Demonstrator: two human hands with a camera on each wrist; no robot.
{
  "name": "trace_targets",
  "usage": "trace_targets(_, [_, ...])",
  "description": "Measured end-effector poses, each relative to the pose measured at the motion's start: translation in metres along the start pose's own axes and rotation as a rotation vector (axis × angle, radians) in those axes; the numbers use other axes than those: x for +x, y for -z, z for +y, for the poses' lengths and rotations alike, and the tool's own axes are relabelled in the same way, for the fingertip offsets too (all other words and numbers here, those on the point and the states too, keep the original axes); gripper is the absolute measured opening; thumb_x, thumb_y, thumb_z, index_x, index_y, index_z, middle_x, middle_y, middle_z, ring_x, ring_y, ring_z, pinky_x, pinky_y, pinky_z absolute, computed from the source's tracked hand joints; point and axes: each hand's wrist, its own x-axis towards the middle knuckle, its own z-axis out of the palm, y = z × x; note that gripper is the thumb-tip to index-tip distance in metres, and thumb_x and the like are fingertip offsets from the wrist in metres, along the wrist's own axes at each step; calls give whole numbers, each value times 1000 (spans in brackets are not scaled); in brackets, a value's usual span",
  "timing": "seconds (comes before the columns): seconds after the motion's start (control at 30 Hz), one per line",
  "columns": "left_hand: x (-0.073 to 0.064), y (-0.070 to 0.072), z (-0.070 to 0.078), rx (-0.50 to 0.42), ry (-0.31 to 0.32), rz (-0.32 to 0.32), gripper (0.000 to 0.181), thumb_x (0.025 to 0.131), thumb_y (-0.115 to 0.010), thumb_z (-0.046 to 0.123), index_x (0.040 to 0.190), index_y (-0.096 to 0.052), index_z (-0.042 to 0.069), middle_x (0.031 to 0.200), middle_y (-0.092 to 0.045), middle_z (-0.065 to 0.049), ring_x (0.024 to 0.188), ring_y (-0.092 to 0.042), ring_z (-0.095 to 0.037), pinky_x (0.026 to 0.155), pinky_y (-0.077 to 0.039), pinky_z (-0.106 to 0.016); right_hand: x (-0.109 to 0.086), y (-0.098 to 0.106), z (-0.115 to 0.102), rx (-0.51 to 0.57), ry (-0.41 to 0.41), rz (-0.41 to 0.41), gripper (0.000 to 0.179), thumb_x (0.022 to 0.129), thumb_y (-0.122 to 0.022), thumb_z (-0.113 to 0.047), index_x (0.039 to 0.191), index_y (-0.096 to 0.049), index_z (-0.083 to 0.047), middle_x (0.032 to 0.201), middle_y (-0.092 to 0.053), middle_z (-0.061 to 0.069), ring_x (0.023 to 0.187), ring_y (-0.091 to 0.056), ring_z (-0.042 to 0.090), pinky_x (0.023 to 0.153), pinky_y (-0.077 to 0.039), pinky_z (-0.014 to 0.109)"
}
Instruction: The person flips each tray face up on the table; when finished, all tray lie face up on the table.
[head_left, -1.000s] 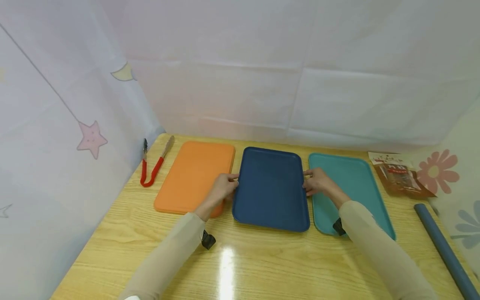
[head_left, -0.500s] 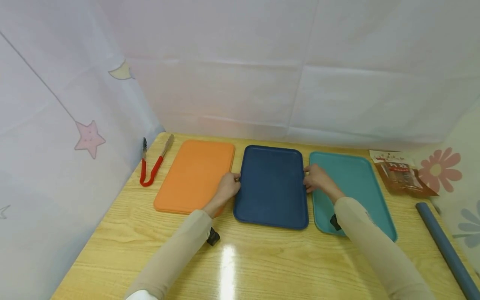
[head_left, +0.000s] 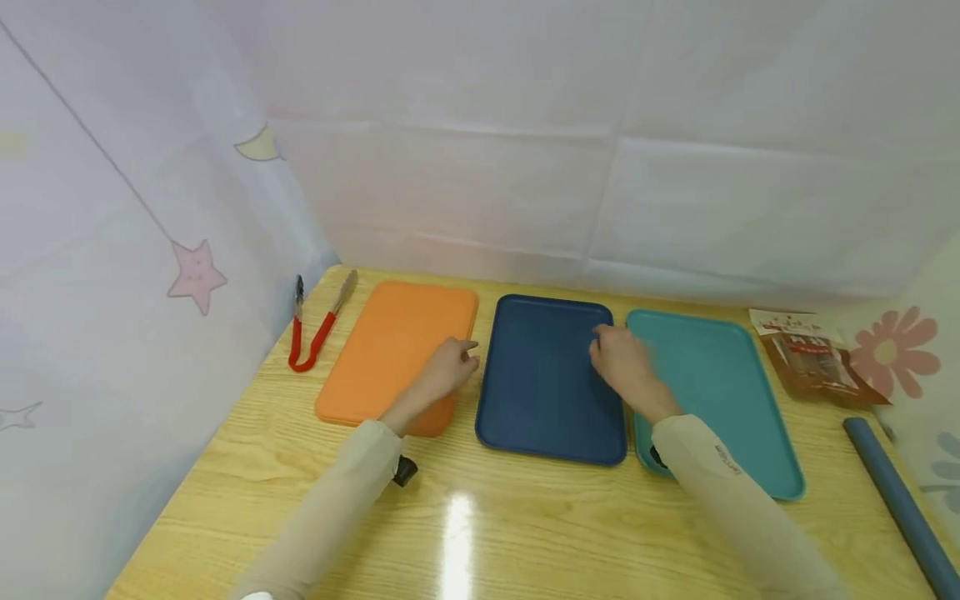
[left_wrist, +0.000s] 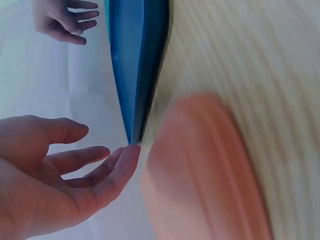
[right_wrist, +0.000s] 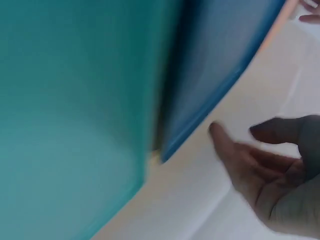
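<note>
On the desk (head_left: 570, 533): tongs (head_left: 321, 336); orange tray (head_left: 405, 333), left hand (head_left: 448, 365) near its right edge, fingers loosely extended; blue tray (head_left: 551, 383), centre, right hand (head_left: 622, 360) above its right edge, fingers relaxed; teal tray (head_left: 712, 367); packet (head_left: 813, 358); roll (head_left: 900, 507), far right.

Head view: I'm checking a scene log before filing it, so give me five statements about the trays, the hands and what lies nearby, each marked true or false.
1. The dark blue tray lies between the orange tray and the teal tray. True.
2. The red-handled tongs lie left of the orange tray in the head view. True.
3. The left hand grips the red-handled tongs. False: it holds nothing.
4. The brown packet lies on the teal tray. False: it is to the right of that tray.
5. The right hand holds nothing. True.
</note>
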Motion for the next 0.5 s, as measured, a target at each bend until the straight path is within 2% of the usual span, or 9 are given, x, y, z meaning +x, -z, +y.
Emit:
trace_targets(0.07, [-6,15,-11,39,-18,27,39,98,-52,12,131,-54,-9,100,-61,-18,78,-57,-24,62,-47,-32,2,-3,-18,82,20,-37,32,98,-49,-8,125,-60,6,84,-67,21,42,-46,16,42,-37,28])
trace_targets(0.13, [-11,30,-24,79,-12,42,40,99,-51,14,130,-54,-10,109,-59,-23,92,-58,-31,68,-49,-36,6,-8,-36,190,35,-99,33,99,-49,-9,128,-59,3,82,-68,15,47,-50,14,45,-38,27])
trace_targets(0.2, [-13,44,-38,106,18,48,41,100,-48,14,131,-52,-12,119,-56,-29,98,-57,-36,69,-48,-38,13,-16,-54,282,46,-171,34,100,-49,-11,131,-57,1,86,-69,14,57,-58,16,49,-41,27])
trace_targets(0.27, [-12,55,-51,128,50,56,41,100,-44,11,131,-50,-15,128,-50,-34,91,-56,-36,69,-45,-39,21,-26,-71,362,47,-227,36,99,-50,-11,134,-56,-1,96,-70,13,68,-64,19,53,-43,27])
trace_targets(0.4, [-2,63,-71,204,99,68,34,100,-41,8,116,-59,-15,127,-49,-37,77,-49,-33,68,-40,-39,38,-47,-102,437,42,-294,40,99,-49,-12,138,-52,-4,104,-69,15,79,-65,26,55,-43,28])
trace_targets(0.5, [-1,60,-84,293,99,101,29,100,-42,7,104,-62,-15,120,-51,-36,87,-53,-39,72,-46,-43,42,-61,-122,438,42,-318,43,99,-49,-12,141,-48,-3,116,-65,18,83,-66,26,59,-45,27])
